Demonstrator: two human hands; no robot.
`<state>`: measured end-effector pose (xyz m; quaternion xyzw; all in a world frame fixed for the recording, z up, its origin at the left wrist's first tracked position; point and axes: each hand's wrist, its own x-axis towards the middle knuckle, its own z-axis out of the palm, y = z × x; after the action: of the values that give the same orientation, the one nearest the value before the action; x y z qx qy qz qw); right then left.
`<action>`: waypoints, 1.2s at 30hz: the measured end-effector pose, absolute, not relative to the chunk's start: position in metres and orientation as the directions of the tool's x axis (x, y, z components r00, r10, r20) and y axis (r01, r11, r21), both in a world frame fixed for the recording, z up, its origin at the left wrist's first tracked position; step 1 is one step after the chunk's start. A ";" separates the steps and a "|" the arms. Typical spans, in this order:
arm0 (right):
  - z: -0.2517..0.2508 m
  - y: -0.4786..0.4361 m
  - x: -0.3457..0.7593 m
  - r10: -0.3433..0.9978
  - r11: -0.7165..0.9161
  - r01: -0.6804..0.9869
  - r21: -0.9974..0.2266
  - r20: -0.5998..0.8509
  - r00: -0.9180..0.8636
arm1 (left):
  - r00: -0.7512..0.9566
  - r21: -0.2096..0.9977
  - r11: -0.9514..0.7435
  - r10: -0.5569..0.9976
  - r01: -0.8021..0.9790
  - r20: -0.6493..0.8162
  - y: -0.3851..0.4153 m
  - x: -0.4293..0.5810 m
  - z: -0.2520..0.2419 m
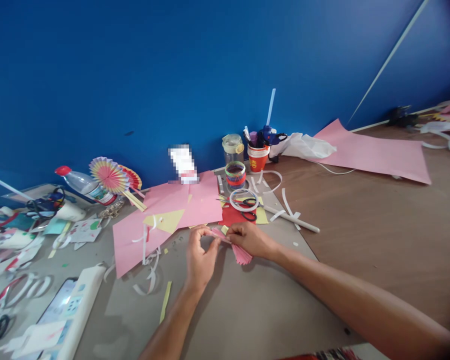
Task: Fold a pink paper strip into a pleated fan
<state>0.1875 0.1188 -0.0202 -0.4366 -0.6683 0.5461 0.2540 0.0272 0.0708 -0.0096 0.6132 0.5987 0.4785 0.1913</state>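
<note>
Two bare hands are working over the grey table. The left hand is pinching one end of a folded pink paper, its thumb and finger almost meeting. The right hand is pinching the paper too, with its fingers curled in close, and the zigzag end is spreading out below it. I can't tell if the paper is touching the table. A little yellow bit is showing between the hands. Just behind them, scissors are lying on red paper. Big pink sheets are lying to the left, and a striped paper fan is standing near the blue wall.
</note>
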 end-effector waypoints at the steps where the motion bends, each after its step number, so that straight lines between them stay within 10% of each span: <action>1: -0.020 0.119 0.188 0.858 0.020 0.303 -0.953 -0.139 -0.494 | -0.175 0.807 -0.208 0.918 0.552 0.356 0.071 0.027 -0.010; 21: -0.018 0.119 0.189 0.846 -0.001 0.327 -0.945 -0.175 -0.503 | -0.095 0.967 -0.064 0.991 0.246 0.089 0.070 0.010 0.003; 36: -0.013 0.117 0.189 0.852 0.003 0.348 -0.937 -0.180 -0.492 | -0.014 0.871 -0.122 0.989 0.475 0.146 0.071 0.012 0.004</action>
<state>0.1893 0.1172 -0.0132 -0.4480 -0.6695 0.5458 0.2306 0.0121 0.0713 0.0037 0.6279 0.5830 0.4085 0.3146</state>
